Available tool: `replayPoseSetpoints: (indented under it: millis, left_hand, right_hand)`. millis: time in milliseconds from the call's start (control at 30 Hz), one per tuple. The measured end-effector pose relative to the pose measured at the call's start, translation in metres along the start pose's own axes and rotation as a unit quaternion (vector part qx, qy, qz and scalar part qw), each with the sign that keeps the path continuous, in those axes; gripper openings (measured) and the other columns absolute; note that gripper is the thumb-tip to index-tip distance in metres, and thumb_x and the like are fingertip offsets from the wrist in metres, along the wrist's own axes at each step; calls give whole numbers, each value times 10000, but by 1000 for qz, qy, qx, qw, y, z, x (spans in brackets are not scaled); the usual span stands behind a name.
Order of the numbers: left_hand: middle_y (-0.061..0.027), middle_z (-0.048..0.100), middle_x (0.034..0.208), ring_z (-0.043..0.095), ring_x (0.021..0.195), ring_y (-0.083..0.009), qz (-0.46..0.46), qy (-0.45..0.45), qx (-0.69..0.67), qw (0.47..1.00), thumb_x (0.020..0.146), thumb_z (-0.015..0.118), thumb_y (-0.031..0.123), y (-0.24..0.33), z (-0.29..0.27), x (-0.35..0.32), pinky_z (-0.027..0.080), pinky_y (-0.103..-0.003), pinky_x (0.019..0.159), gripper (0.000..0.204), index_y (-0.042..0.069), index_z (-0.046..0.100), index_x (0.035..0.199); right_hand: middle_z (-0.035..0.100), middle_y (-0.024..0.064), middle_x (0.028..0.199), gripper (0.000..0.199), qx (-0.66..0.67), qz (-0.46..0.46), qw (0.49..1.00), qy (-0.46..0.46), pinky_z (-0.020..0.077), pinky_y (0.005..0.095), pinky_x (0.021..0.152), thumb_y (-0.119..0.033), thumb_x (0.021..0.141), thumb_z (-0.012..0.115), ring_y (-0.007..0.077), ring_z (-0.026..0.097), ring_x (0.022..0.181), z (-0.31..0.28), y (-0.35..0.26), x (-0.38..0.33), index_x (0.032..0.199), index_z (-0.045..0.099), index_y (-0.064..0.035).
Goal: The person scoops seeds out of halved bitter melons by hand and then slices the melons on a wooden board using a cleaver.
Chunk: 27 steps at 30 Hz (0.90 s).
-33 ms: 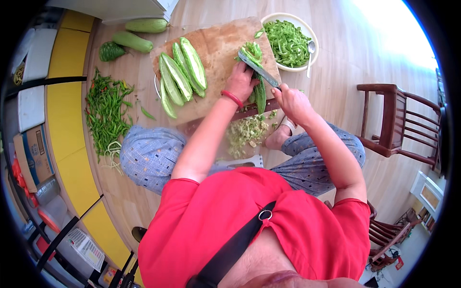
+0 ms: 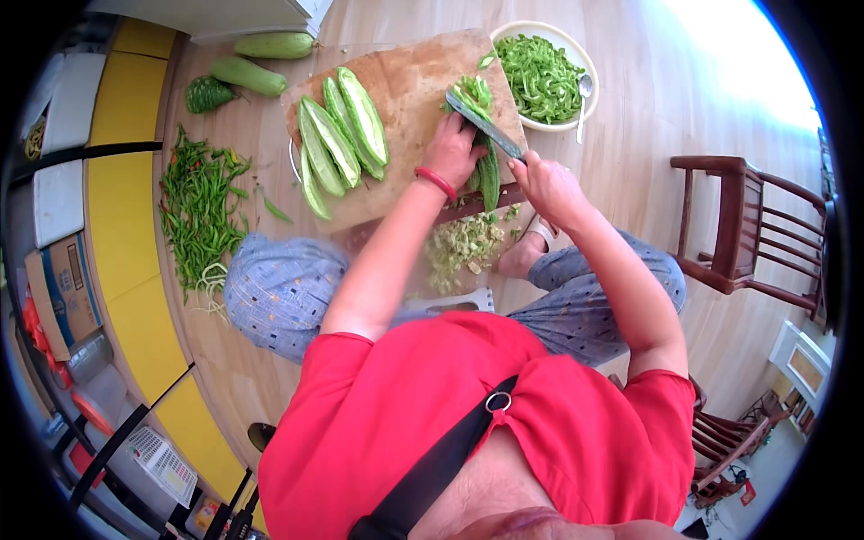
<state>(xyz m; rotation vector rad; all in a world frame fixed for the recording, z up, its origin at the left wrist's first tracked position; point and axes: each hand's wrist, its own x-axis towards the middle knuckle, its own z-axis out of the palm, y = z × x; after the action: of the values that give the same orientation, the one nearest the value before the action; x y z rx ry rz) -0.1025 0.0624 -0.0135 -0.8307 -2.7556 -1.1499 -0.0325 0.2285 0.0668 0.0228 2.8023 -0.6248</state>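
My left hand (image 2: 454, 148), with a red bracelet on its wrist, presses a green bitter melon piece (image 2: 489, 180) onto the wooden cutting board (image 2: 416, 76). Its fingers are curled beside the blade and partly hidden. In my right hand (image 2: 549, 184) is the handle of a kitchen knife (image 2: 486, 124), its blade lying across the melon. Fresh-cut slices (image 2: 472, 93) are bunched on the far side of the blade. To the left on the board lie several hollowed bitter melon halves (image 2: 346, 135), cut face up.
Beyond the board's right edge stands a white bowl (image 2: 590, 67) of green slices with a spoon (image 2: 584, 94). Scooped-out pith (image 2: 463, 243) lies below the board. Left on the floor are green and red chillies (image 2: 198, 211) and pale green squashes (image 2: 249, 77). A wooden chair (image 2: 738, 225) stands right.
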Motion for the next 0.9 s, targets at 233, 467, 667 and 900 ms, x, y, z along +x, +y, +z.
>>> replayPoseSetpoints:
  millis: [233, 467, 667, 900]
  left_hand:
    - [-150, 477, 1123, 445, 1076, -329, 21, 3, 2, 1000, 670, 701, 159, 4, 7, -5, 430, -401, 886, 403, 21, 570, 1025]
    - [-147, 477, 1137, 448, 1078, -327, -17, -2, -15, 1000, 664, 703, 162, -3, 1, -3, 437, -400, 879, 415, 35, 574, 1038]
    - [-142, 484, 1110, 452, 1063, -327, 17, 6, -17, 1000, 664, 700, 154, 1, 3, 2, 435, -402, 877, 405, 38, 572, 1030]
    - [-136, 490, 1109, 441, 1078, -330, 1, 19, -19, 1000, 668, 698, 162, -5, 4, -2, 433, -400, 878, 420, 41, 566, 1048]
  right_hand:
    - [587, 233, 652, 365, -73, -149, 984, 61, 464, 488, 585, -346, 907, 429, 401, 587, 643, 21, 13, 29, 794, 504, -7]
    - [581, 246, 638, 390, 10, 11, 1000, -20, 446, 498, 574, -359, 904, 432, 420, 573, 626, -4, -5, -3, 808, 509, 11]
    - [587, 241, 649, 367, 6, -24, 1000, 17, 459, 486, 595, -342, 902, 442, 404, 582, 634, 9, -4, 27, 835, 514, 12]
    - [585, 237, 635, 378, 8, -1, 1000, -14, 459, 482, 580, -354, 907, 429, 396, 586, 619, -7, -8, -3, 818, 512, 4]
